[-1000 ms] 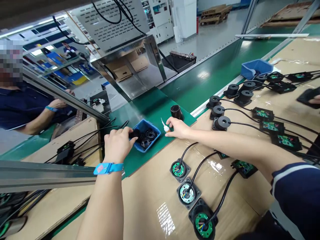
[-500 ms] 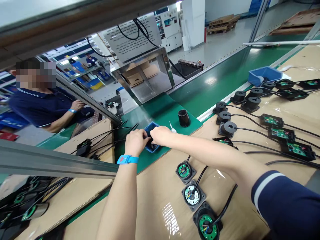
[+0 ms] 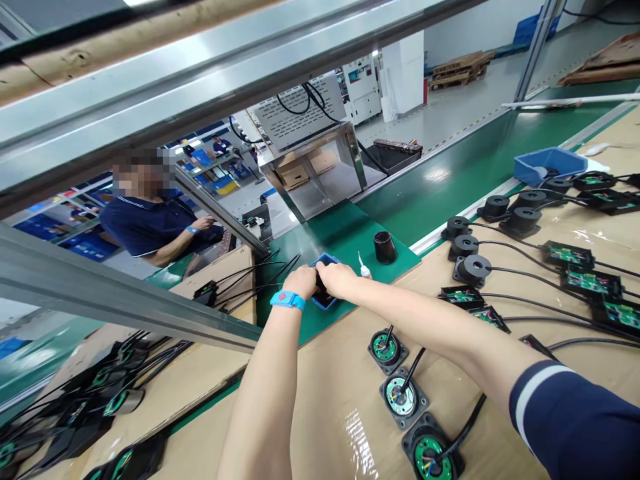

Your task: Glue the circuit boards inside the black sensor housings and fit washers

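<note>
A small blue bin (image 3: 327,257) sits on a green board (image 3: 345,223) ahead of the person, with dark parts (image 3: 329,297) inside, mostly covered by the hands. The left hand (image 3: 303,283) reaches in over its near left side, fingers curled down; the right hand (image 3: 336,279) comes across from the other side, its fingers bent close to those of the left. The fingertips of both are hidden, so I cannot tell whether either grip is pinching a part. A blue strap (image 3: 287,299) circles the left wrist.

Just beyond the right hand is a white bottle (image 3: 366,271) with a thin nozzle, and near it on the board stands a black cup (image 3: 385,248). Closer to the person, three square-based housings (image 3: 401,397) with round circuit boards lie in a row on the brown-covered tabletop (image 3: 325,400). To the right are black cylinders (image 3: 473,268) with cables running to open boxes (image 3: 593,282) of green circuitry, and farther back another blue container (image 3: 549,165). On the far left, beyond a metal post (image 3: 215,207), a co-worker (image 3: 150,230) in a dark shirt holds a forearm forward.
</note>
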The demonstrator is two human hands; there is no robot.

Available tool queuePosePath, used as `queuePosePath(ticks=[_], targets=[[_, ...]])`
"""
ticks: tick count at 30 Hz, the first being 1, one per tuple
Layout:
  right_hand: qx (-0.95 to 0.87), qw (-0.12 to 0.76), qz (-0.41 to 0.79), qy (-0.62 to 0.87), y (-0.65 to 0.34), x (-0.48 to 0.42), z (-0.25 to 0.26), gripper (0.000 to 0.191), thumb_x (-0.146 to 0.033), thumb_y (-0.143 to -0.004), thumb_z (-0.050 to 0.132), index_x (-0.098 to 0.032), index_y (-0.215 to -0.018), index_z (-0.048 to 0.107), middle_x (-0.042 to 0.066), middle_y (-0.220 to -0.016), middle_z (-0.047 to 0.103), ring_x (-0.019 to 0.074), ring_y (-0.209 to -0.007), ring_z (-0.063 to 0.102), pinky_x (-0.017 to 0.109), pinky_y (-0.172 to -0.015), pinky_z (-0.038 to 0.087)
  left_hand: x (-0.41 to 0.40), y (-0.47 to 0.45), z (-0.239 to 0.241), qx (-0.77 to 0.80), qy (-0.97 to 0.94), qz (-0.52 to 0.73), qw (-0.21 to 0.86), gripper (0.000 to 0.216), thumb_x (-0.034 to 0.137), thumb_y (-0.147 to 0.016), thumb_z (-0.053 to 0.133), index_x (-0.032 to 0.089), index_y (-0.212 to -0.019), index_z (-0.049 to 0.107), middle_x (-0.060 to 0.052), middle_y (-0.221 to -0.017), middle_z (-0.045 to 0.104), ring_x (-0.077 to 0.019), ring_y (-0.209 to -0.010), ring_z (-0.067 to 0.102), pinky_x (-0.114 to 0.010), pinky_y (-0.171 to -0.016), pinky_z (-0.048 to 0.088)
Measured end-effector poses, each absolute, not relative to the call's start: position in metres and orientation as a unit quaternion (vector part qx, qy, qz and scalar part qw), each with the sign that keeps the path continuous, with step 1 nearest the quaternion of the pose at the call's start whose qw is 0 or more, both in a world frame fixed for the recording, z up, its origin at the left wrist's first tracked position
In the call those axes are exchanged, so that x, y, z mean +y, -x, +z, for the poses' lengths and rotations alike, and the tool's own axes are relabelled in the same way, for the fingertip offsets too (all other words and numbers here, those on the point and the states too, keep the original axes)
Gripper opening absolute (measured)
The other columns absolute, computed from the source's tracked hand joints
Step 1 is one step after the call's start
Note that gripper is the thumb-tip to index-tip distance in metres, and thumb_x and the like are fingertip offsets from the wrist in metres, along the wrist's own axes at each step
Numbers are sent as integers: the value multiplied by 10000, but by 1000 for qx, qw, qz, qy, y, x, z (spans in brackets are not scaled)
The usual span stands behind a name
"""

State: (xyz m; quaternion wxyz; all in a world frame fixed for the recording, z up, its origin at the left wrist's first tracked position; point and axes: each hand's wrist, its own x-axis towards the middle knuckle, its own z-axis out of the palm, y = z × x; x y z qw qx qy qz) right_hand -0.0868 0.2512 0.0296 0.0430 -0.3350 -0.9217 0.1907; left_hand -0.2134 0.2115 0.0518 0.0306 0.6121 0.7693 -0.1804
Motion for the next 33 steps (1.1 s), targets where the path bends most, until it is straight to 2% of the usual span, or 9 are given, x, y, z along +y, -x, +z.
queuePosePath(ticks=[11, 17, 21, 24, 29, 33], targets=[[-912, 68, 219, 341, 79, 244, 31, 390, -384, -1004, 654, -160, -1317, 594, 104, -1285, 624, 233, -1103, 652, 443, -942, 586, 202, 208, 47, 786, -611, -70, 68, 371, 407, -959, 660, 179, -1250, 623, -96, -1266, 645, -230, -1113, 654, -447, -945, 578], [-903, 119, 249, 330, 68, 242, 41, 388, -387, -1008, 647, -162, -1320, 593, 103, -1282, 624, 236, -1110, 650, 446, -948, 583, 185, 206, 65, 801, -588, 90, 67, 342, 418, -969, 642, 169, -1204, 640, -87, -1220, 663, -219, -1082, 660, -448, -944, 576], [-907, 130, 296, 271, 47, 229, 48, 375, -387, -1014, 638, -157, -1307, 597, 95, -1244, 640, 223, -1077, 659, 432, -932, 588, 132, 206, 69, 799, -556, 213, 85, 387, 455, -976, 615, 165, -1232, 619, -73, -1135, 682, -207, -1006, 672, -438, -919, 571], [-910, 80, 344, 215, 29, 207, 44, 352, -367, -1010, 649, -149, -1282, 604, 76, -1160, 665, 193, -988, 676, 393, -882, 600, 72, 195, 50, 779, -544, 270, 157, 457, 488, -942, 622, 167, -1264, 577, -63, -1025, 716, -186, -889, 691, -371, -827, 576], [-898, -75, 401, 163, 18, 166, 33, 325, -333, -989, 681, -143, -1245, 619, 71, -1141, 668, 188, -967, 676, 385, -867, 603, -17, 154, 8, 744, -534, 266, 302, 378, 554, -835, 675, 191, -942, 673, -44, -867, 745, -191, -771, 700, -305, -699, 553], [-862, -206, 449, 114, 26, 155, 28, 324, -334, -999, 669, -145, -1256, 617, 76, -1168, 660, 190, -978, 675, 371, -846, 610, -55, 127, -6, 742, -523, 241, 343, 362, 529, -730, 809, 209, -861, 702, -6, -751, 713, -178, -686, 658, -280, -642, 516]])
